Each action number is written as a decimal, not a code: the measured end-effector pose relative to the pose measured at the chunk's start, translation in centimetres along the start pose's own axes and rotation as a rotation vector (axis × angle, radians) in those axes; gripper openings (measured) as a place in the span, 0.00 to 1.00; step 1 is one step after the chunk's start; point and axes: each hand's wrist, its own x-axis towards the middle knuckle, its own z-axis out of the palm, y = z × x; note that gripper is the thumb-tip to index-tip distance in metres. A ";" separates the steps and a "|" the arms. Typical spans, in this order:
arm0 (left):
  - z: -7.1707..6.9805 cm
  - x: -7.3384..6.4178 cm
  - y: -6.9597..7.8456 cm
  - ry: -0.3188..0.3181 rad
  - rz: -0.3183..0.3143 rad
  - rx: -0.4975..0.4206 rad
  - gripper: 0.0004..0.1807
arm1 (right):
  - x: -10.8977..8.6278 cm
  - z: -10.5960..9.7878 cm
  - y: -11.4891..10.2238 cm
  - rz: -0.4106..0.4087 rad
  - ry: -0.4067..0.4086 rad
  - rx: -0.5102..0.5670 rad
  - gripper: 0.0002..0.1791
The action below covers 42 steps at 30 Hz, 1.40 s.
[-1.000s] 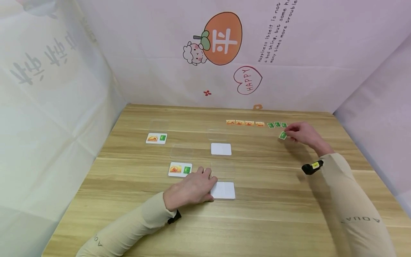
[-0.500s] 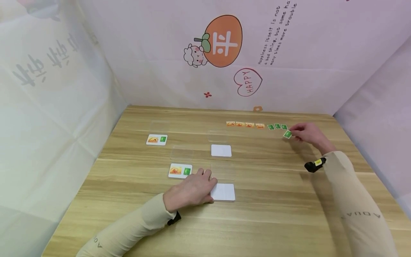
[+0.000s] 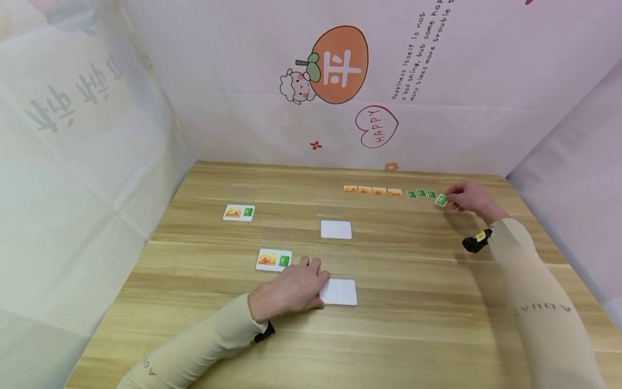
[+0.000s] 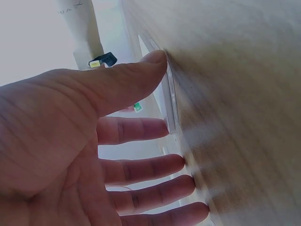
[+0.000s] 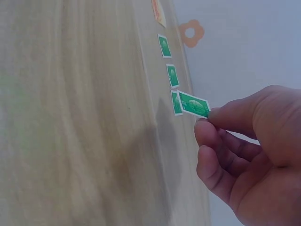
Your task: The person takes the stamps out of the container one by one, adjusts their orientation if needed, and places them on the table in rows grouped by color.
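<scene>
My right hand pinches a small green card with a white border between thumb and forefinger at the table's back right. In the right wrist view it is raised beside a row of similar green cards, overlapping the nearest one. My left hand rests at the left end of a blank white card near the front. The left wrist view has its fingers nearly straight, with thumb and forefinger touching the card's clear-edged side.
Several orange picture cards line the back. Two white cards bear orange and green pictures, one far left, one nearer. Another blank white card lies mid-table. Clear plastic pieces lie behind the white cards. White printed cloth encloses the table.
My right hand has carried the green card rightward and slightly back, to the end of the green row. The left hand stays at the blank card. The head view has tilted slightly.
</scene>
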 end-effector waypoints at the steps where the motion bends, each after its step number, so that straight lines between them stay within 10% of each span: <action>1: 0.0 0.0 0.0 0.000 0.000 -0.001 0.26 | 0.2 -0.1 0.1 0.005 -0.005 -0.001 0.21; 42: 0.1 0.1 0.2 -0.023 -0.027 -0.010 0.26 | 3.3 0.5 0.4 -0.004 0.098 -0.316 0.16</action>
